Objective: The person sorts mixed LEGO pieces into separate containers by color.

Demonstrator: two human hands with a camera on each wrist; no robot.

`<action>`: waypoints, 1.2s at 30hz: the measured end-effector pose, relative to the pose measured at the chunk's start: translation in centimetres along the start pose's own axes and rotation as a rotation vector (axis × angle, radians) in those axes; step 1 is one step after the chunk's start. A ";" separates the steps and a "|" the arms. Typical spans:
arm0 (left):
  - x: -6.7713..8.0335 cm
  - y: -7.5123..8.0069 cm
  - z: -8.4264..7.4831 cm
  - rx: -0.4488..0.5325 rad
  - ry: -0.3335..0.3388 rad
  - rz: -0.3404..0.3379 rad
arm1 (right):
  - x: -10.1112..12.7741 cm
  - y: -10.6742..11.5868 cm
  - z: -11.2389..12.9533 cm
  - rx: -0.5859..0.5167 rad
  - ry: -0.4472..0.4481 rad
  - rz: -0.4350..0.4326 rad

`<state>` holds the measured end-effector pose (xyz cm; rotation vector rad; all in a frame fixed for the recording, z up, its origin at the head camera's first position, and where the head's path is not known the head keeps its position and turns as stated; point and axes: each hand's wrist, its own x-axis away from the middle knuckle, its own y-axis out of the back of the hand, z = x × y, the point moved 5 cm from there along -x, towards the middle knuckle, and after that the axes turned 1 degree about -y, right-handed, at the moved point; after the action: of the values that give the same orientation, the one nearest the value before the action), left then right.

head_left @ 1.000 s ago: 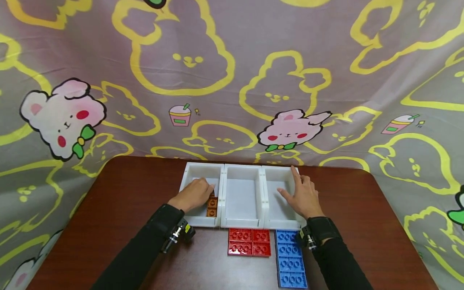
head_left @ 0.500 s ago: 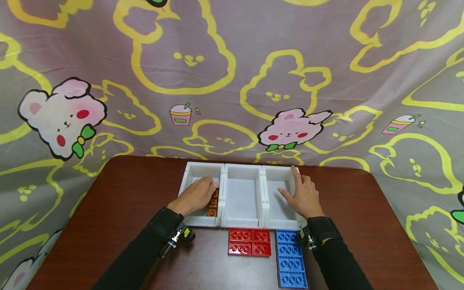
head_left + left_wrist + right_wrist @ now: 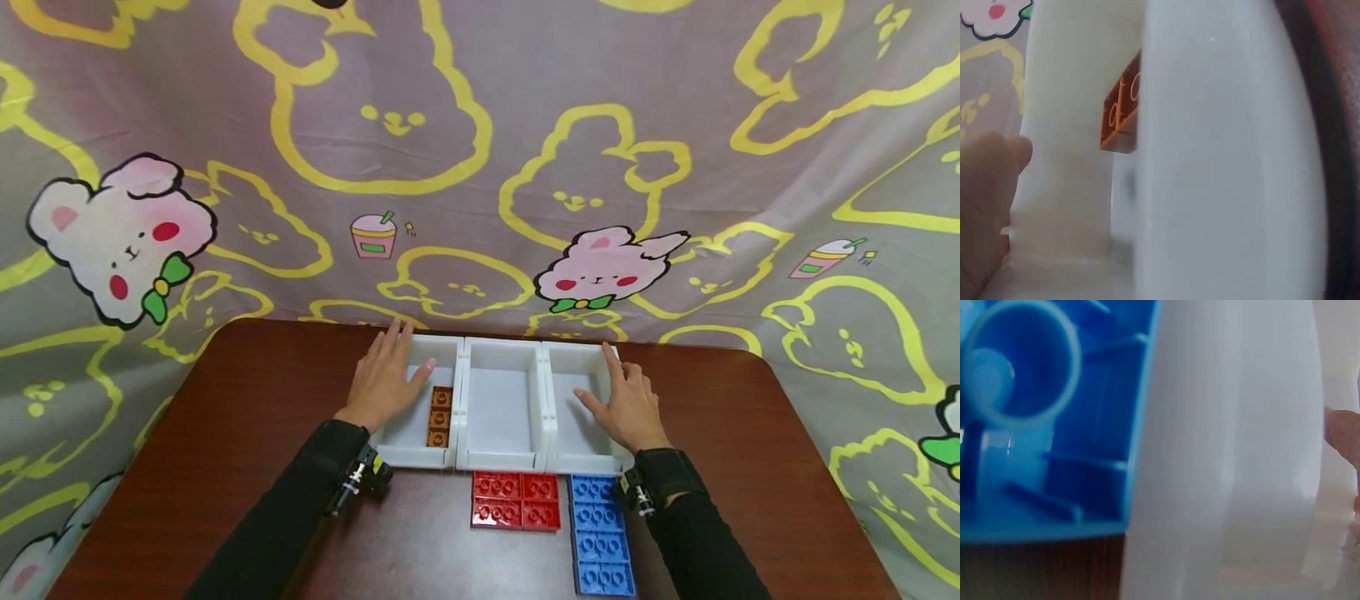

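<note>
Three white bins stand side by side. My left hand is spread over the outer left side of the left bin, fingers straight and holding nothing. Inside that bin, along its right wall, lie orange-brown toy bricks, hollow side up; the left wrist view shows their end past the bin's front wall. My right hand lies over the right side of the right bin, fingers extended, thumb over its inside. The middle bin sits between them. In the right wrist view, a blue brick is close by the bin wall.
Red toy bricks lie hollow side up in a block in front of the middle bin. Blue bricks form a column before the right bin, near the right wrist. A patterned curtain hangs behind the brown table.
My left hand has let go of the orange-brown brick and moved up and left to the bin's side, its fingers now straight. The right hand has stayed in place.
</note>
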<state>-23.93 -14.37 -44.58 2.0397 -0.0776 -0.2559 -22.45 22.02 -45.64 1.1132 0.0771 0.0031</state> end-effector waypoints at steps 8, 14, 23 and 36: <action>0.2 -0.3 0.1 0.042 0.042 0.026 | 0.6 0.7 0.8 0.015 0.073 -0.088; 0.2 -0.1 0.1 0.075 0.029 -0.004 | 4.7 2.6 5.1 -0.016 0.316 -0.310; -0.1 0.0 0.0 0.063 0.044 0.007 | 13.1 -1.8 11.8 0.171 0.601 -0.003; -0.1 -0.1 0.2 0.032 0.054 0.018 | 16.2 -5.9 11.6 0.244 0.492 0.429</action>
<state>-24.07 -14.45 -44.69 2.0758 -0.0669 -0.1890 -5.82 9.72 -46.81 1.3348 0.2831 0.6676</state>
